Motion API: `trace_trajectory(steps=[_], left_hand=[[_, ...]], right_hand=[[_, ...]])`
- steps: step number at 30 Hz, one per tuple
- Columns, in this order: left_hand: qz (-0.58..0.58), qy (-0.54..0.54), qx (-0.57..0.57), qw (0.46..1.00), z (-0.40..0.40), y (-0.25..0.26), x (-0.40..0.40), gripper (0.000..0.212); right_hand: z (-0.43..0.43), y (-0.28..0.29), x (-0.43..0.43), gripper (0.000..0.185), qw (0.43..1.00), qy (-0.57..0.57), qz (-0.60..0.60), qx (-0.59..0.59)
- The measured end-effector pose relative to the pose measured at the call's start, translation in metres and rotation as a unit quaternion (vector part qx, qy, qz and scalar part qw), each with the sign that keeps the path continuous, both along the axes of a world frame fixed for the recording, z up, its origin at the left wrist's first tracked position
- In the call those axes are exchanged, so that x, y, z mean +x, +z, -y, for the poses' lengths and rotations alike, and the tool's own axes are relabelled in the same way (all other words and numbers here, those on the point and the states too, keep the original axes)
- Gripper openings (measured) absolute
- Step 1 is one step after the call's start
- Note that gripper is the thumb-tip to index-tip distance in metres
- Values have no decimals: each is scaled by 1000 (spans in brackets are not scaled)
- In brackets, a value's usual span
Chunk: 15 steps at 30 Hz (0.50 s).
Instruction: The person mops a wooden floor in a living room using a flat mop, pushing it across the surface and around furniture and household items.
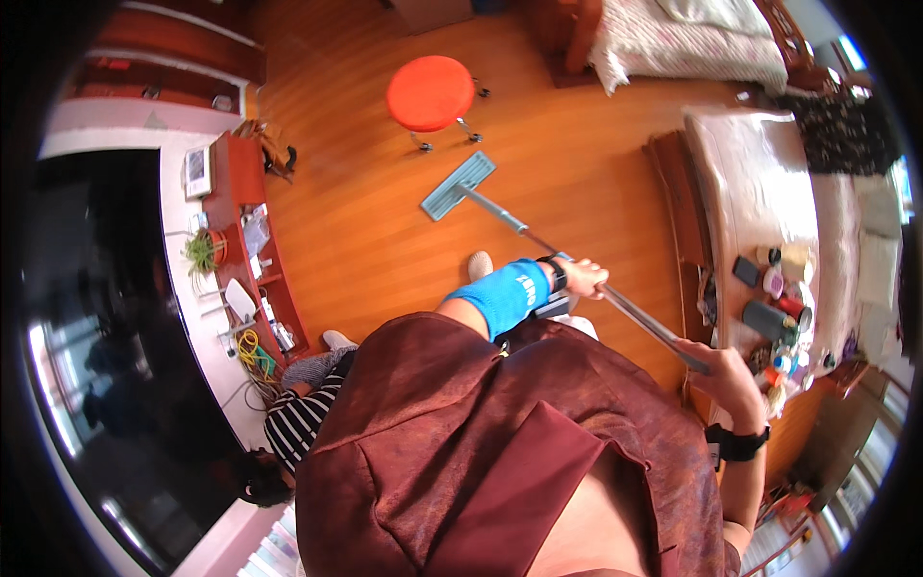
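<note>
A flat mop with a light blue rectangular head lies against the wood floor, its metal pole slanting back towards me. My left hand, below a blue forearm sleeve and a black wrist strap, is closed around the middle of the pole. Higher up, at the pole's upper end, my right hand grips it; this wrist also wears a black strap. The mop head is just below a round red stool on casters.
A TV cabinet with a potted plant and cables runs along the left. Beside it a person in a striped top is low down, close on my left. A covered table bearing bottles and cups stands right; a bed is beyond.
</note>
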<state>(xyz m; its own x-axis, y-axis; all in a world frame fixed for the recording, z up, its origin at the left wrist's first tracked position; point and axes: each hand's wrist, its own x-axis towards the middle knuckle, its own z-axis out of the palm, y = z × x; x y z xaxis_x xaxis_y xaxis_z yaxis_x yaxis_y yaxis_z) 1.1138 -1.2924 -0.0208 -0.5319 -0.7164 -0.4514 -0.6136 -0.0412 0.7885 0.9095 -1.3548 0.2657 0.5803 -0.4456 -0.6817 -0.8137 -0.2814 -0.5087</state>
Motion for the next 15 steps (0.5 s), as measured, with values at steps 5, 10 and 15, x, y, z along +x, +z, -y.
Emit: trace_trajectory(steps=[5,10,15], left_hand=[[24,102,18,994,-56,-14,87,29],[54,196,14,979,-99,-37,138,29],[110,320,-18,941,-130,-38,194,22]], right_hand=[[-17,-43,70,49,985,121,125,-19],[-30,-49,142,44,985,154,72,42],[-41,-74,208,42,970,213,118,27]])
